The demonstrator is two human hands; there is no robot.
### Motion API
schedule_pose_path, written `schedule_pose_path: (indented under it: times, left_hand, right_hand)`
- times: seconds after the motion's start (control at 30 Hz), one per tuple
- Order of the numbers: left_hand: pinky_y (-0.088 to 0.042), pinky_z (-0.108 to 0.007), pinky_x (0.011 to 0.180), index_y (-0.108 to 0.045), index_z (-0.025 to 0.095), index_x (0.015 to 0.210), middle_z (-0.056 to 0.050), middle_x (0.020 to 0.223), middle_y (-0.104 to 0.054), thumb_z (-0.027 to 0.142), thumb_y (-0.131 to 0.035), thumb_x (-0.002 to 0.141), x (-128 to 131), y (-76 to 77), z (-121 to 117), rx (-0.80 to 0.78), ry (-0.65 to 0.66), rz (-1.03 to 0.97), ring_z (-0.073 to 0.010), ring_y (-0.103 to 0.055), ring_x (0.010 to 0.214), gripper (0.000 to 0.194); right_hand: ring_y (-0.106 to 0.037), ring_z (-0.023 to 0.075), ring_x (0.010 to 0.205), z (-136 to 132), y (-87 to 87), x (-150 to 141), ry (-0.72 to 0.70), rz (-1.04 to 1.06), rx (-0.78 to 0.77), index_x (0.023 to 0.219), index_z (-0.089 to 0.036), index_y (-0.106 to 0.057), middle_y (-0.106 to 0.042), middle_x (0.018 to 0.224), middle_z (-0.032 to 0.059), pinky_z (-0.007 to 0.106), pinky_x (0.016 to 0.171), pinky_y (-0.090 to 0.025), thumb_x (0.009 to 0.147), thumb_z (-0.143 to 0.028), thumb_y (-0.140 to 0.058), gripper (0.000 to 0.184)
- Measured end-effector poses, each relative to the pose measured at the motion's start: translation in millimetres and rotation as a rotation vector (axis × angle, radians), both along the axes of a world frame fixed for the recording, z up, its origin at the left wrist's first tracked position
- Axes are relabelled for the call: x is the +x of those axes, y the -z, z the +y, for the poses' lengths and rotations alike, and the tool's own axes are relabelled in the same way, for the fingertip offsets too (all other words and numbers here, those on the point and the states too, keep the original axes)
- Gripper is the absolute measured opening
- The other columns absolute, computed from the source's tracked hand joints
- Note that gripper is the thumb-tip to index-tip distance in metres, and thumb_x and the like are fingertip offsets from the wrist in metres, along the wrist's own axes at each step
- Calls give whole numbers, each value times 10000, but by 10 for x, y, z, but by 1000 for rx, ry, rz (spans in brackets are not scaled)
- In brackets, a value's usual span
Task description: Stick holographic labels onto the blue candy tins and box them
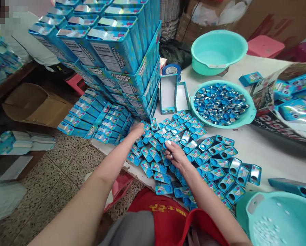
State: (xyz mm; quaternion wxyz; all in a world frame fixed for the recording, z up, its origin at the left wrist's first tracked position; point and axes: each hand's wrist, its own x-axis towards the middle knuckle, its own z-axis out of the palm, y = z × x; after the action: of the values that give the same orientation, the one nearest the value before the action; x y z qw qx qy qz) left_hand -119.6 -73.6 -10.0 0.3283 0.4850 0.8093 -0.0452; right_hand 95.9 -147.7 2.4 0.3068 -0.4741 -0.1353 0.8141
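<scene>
We look down at a white worktop (258,147) covered with many small blue tins (194,153). They lie flat, side by side, like tiles in a fan. Each tin is a short, shiny box with a round hole near one end, and its long side points away from us, toward the big bowl.

Our left hand (138,130) reaches far out to the left edge of the fan. Its fingers curl down onto the tins there, so the grip looks closed over them, but we cannot tell if it pinches one. Our right hand (175,153) rests in the middle of the fan. Its fingers bend down and press together on one small tin (168,147), which lies right under the fingertips. This hand is nearer to the main bunch of tins, which spreads to its right and in front of it.

Beyond the tins sits a smooth green plastic bowl (247,118) full of little round caps (219,104), some blue and some silver and shiny. Behind it stands an empty green bowl (219,51). To the left rises a tall stack of blue boxes (112,51) with glittery tops. An open blue box (168,94) stands just beside the stack. At the near right is a green strainer bowl (278,218) with small holes. On the far right lies a crinkly bag (283,99) with more blue packs inside.
</scene>
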Motion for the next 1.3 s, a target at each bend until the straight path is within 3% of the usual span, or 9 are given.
schedule_pose_path:
  times: [0.2,0.33,0.5,0.57,0.63,0.73,0.87,1.13,1.3]
  left_hand:
    - [-456,-306,819,-644,159,1005,-170,1046,-683,290,-729,703,54,-167,-5,-24,32,139,-310,-602,1092,340]
    - [-447,-350,844,-538,173,1199,-153,1079,-657,307,-643,800,244,-322,-313,92,55,179,-300,-592,1080,434]
    - [-463,-292,870,-592,261,1137,-27,1134,-583,238,-632,778,646,-371,-850,463,348,-377,-171,-591,949,362]
    - [-490,-278,813,-609,239,1095,-19,1066,-585,210,-625,765,747,-320,-947,489,276,-513,-138,-588,847,332]
    - [-509,-255,660,-600,202,1059,-9,927,-594,266,-631,767,794,-249,-959,447,42,-603,-110,-571,696,300]
    - [-465,-208,482,-603,152,940,15,713,-581,326,-663,747,802,-159,-894,320,-221,-802,-90,-548,548,267]
    - [-496,-204,524,-599,128,779,33,600,-582,189,-709,682,743,-110,-769,232,-288,-902,-77,-572,510,158]
    - [-470,-224,534,-614,163,891,9,605,-634,225,-639,752,436,-47,1,130,-148,-119,-130,-613,511,154]
    - [-490,-262,570,-620,142,616,-44,488,-612,281,-688,725,455,96,351,-109,-165,-15,-189,-640,537,189]
  right_hand:
    - [-394,27,398,26,33,-23,17,-11,17,728,-202,-506,-432,499,-104,109,306,-205,479,-410,-864,483]
    - [-381,25,390,23,76,-46,81,-51,15,707,-205,-480,-455,492,-96,106,308,-206,506,-431,-851,479]
    - [-340,22,367,15,92,-98,77,-31,-14,669,-204,-464,-421,459,-100,115,306,-201,542,-372,-840,431]
    - [-335,22,368,-2,93,-122,71,-26,-20,669,-204,-471,-408,450,-104,117,310,-209,542,-369,-837,422]
    - [-341,26,374,-28,100,-150,87,-56,26,663,-206,-474,-403,445,-104,122,312,-217,541,-396,-836,426]
    - [-358,36,381,-67,124,-199,125,-125,120,668,-209,-498,-415,435,-96,135,319,-240,564,-460,-816,418]
    - [-429,50,411,-63,153,-234,165,-90,62,662,-202,-512,-478,483,-64,138,321,-247,581,-497,-799,420]
    - [-483,51,463,123,155,-56,215,-110,12,727,-200,-600,-619,679,-11,137,319,-269,631,-447,-771,315]
    - [-463,44,460,104,145,-28,170,-127,12,722,-181,-615,-615,677,-12,130,323,-254,563,-488,-794,389]
